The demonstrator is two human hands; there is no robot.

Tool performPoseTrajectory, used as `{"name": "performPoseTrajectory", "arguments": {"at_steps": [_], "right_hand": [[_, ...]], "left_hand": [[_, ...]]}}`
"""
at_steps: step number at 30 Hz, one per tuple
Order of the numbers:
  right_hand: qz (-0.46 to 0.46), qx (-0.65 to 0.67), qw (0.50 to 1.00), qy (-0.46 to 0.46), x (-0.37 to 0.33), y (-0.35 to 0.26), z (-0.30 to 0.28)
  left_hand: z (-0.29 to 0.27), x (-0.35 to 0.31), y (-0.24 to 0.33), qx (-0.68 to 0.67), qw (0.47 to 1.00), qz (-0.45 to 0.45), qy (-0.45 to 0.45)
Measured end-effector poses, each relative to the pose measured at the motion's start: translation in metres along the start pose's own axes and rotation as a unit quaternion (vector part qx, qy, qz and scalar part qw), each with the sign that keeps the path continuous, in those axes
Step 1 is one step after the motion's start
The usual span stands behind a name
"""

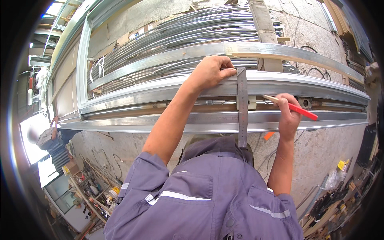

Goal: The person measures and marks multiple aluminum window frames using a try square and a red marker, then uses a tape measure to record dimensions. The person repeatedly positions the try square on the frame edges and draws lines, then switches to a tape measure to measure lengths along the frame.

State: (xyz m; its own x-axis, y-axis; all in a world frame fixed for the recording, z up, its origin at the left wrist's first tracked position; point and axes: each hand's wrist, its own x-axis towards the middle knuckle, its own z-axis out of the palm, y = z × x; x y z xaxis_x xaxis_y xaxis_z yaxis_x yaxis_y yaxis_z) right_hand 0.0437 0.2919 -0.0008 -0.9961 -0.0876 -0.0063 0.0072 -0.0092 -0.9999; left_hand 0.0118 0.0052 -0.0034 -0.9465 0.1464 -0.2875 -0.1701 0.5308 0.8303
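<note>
My left hand [212,72] is closed, its thumb and fingers pinching the top end of a steel square [242,108] at the far metal profile [288,87]. The square's long marked blade lies across the far profile and the near metal profile [192,118], its lower end reaching past the near edge toward my jacket. My right hand [289,114], slightly blurred, grips a red carpenter's pencil [305,112] to the right of the blade. The pencil's pale tip points left over the gap between the profiles, apart from the blade. A metal rod and a pale block [251,103] sit in that gap.
Beyond the profiles, a long metal bar [160,60] lies over a stack of thin metal lengths [192,28]. A post-like beam [264,24] crosses the stack. Another person [50,138] stands at the far left. Tools and offcuts fill a rack [90,184] at lower left.
</note>
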Motion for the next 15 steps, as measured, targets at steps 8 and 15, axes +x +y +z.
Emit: {"name": "performPoseTrajectory", "arguments": {"at_steps": [8, 15], "right_hand": [[-0.032, -0.090, 0.994, -0.046, 0.041, 0.007, 0.039], [-0.040, -0.153, 0.985, -0.073, 0.047, 0.010, 0.039]], "left_hand": [[0.002, 0.000, 0.000, -0.018, 1.000, 0.004, 0.006], [0.002, 0.000, -0.001, -0.020, 1.000, 0.008, 0.007]]}}
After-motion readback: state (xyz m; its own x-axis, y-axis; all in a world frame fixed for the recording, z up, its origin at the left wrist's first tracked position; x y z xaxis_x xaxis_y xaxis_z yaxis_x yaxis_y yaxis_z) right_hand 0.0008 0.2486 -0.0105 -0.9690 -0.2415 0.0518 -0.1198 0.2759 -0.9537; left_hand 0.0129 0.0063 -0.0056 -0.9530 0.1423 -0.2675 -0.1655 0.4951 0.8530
